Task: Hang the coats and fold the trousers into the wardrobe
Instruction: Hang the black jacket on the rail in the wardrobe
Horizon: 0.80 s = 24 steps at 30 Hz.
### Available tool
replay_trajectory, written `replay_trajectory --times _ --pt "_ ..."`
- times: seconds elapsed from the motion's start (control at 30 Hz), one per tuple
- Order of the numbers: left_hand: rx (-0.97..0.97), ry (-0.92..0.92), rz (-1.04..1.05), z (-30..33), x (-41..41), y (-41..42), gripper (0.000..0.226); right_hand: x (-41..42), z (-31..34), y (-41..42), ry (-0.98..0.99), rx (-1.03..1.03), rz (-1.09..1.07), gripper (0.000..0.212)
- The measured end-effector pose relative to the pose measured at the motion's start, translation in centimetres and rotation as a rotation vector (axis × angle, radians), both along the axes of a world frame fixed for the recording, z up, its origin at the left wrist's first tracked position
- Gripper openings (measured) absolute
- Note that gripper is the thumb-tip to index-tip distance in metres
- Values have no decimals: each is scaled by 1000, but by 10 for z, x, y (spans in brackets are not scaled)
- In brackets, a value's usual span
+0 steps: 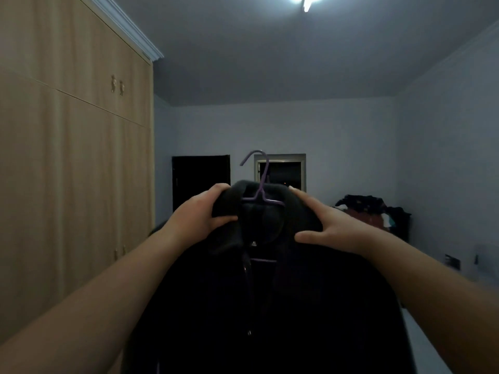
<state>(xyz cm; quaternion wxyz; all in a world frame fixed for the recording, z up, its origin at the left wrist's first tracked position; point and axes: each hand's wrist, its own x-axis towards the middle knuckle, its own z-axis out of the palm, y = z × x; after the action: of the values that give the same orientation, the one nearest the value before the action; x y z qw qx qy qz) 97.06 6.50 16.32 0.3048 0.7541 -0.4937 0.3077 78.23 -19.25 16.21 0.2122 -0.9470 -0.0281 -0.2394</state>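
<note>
A black coat (264, 306) hangs in front of me on a purple hanger (261, 182), whose hook sticks up above the collar. My left hand (202, 214) grips the coat's left shoulder and collar. My right hand (326, 222) holds the right shoulder, thumb under the fabric and fingers laid along the top. The tall beige wardrobe (67, 171) stands on the left with its doors closed. The lower part of the coat runs out of the frame's bottom.
A pile of dark clothes (370, 209) lies on furniture at the far right. A dark doorway (201, 182) and a window (283, 174) are in the back wall. A lit ceiling lamp (305, 1) is overhead.
</note>
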Motion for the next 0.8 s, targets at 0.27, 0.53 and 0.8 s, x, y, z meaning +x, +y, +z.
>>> replay_trajectory --times 0.27,0.53,0.8 --pt "-6 -25 107 -8 -31 40 57 12 2 26 -68 -121 79 39" --pt "-53 -58 354 14 -94 147 63 17 38 113 -189 -138 290 19" --pt "-106 -120 670 65 -201 301 65 -25 94 263 -339 -134 454 21"
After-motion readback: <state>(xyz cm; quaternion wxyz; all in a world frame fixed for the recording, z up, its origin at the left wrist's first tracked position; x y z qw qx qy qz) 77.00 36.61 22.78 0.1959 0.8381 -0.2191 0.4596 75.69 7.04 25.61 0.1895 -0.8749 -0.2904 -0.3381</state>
